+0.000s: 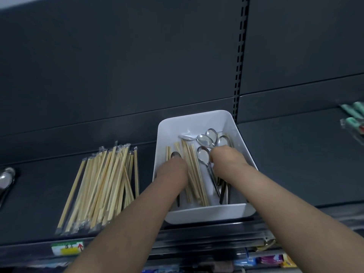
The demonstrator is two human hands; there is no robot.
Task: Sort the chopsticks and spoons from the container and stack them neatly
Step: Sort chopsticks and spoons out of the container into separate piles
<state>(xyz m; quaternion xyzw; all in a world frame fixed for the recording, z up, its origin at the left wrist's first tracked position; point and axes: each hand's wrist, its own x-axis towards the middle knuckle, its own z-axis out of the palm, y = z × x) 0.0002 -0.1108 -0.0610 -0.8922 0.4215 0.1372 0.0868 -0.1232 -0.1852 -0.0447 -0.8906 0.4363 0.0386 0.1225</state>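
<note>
Both bare forearms reach up from the bottom edge onto a dark grey metal shelf [295,154]. At the far left a rounded shiny metal object [6,178], perhaps spoons already set aside, is too cut off to name surely; next lies a loose fan of pale wooden chopsticks in clear wrappers [102,186], flat on the shelf and just beside the white rectangular plastic container [197,123]. The left hand [173,170] dips into the container's left side beside a dark spoon bowl [175,154]; its fingertips are hidden, so I cannot tell whether it holds anything. A bundle of unsorted chopsticks [194,174] runs lengthwise down the container's middle; shiny steel spoons [204,140] cluster at its right side, and the right hand [226,158] curls its fingers round their necks in a grip. Far right lie green packets [354,117], blurred. Judging by this, sorting is midway, with the spoons being gathered; the next move calls for lifting them clear without dragging chopsticks along, and the fanned pile wants squaring.
</note>
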